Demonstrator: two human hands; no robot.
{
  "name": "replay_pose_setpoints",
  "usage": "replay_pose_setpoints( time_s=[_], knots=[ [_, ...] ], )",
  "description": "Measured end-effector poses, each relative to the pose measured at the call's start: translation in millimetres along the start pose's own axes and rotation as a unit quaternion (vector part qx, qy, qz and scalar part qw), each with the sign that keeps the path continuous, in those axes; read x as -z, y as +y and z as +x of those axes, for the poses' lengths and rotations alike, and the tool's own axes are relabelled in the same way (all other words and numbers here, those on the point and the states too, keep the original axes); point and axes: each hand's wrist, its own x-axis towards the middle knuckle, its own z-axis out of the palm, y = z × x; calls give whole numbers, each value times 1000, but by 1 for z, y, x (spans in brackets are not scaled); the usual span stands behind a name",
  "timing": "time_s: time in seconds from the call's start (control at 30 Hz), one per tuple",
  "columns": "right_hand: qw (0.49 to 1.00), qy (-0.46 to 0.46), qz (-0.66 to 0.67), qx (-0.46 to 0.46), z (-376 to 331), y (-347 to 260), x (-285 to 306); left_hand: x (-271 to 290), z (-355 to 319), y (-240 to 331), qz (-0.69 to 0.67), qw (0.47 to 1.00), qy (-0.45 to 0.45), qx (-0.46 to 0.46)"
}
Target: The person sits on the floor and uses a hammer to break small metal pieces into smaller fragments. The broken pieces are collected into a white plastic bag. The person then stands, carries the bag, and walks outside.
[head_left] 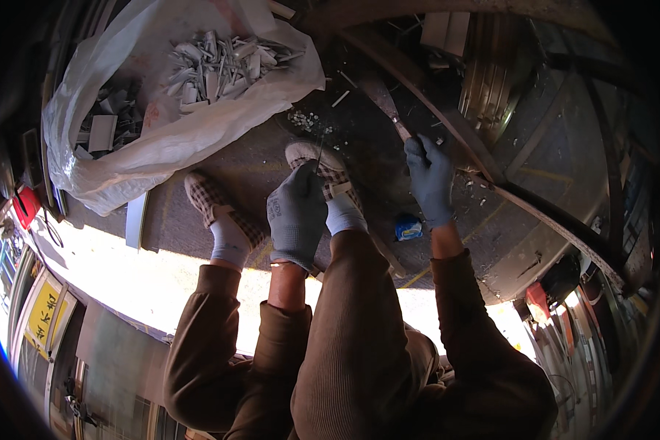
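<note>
My left hand (pixel 298 213), in a grey glove, is closed near my right shoe, with a thin dark sliver (pixel 320 152) sticking up from its fingertips. What the sliver is, I cannot make out. In a matching glove, my right hand (pixel 428 180) wraps round the handle of a broad-bladed knife (pixel 381 101); the blade points away and to the left. Small whitish bits (pixel 312 122) lie scattered on the floor just beyond my left hand. A large white plastic sack (pixel 220 121) stands open at the far left, holding many pale, broken strips and pieces (pixel 216 70).
Brown metal bars (pixel 543 224) of a frame cross the right side, close to my right hand. A crumpled blue packet (pixel 408 226) lies between my forearms. My checked shoes (pixel 205 194) rest on the floor near the sack. Long profiles (pixel 489 81) lie far right.
</note>
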Motion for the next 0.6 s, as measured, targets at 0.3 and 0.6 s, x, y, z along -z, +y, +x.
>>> replay_pose_setpoints(
  time_s=[0.3,0.6],
  knots=[
    [1000,-4,-23,-3,20,13,-21,6,22,-1,56,995,30,-73],
    [977,-38,180,-108,7,22,-14,6,6,3,57,998,0,-15]
  ],
)
